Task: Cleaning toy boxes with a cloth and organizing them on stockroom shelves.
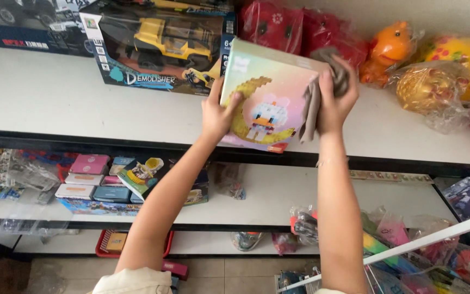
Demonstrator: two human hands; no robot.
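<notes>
I hold a square pastel toy box [265, 92] with a picture of a blocky duck on a yellow crescent above the top white shelf [55, 103]. My left hand [217, 111] grips the box's left edge, thumb on its front. My right hand [334, 98] clasps the box's right edge together with a grey cloth [314, 103] that hangs down over the box's side. The box is tilted, its front facing me.
A boxed yellow toy truck [161, 46] stands behind the pastel box. Red bagged toys [300, 27] and orange and yellow plastic-wrapped toys [441, 71] line the back right. Lower shelves hold small boxes [91, 177] and bagged items. A white rail [431, 237] crosses bottom right.
</notes>
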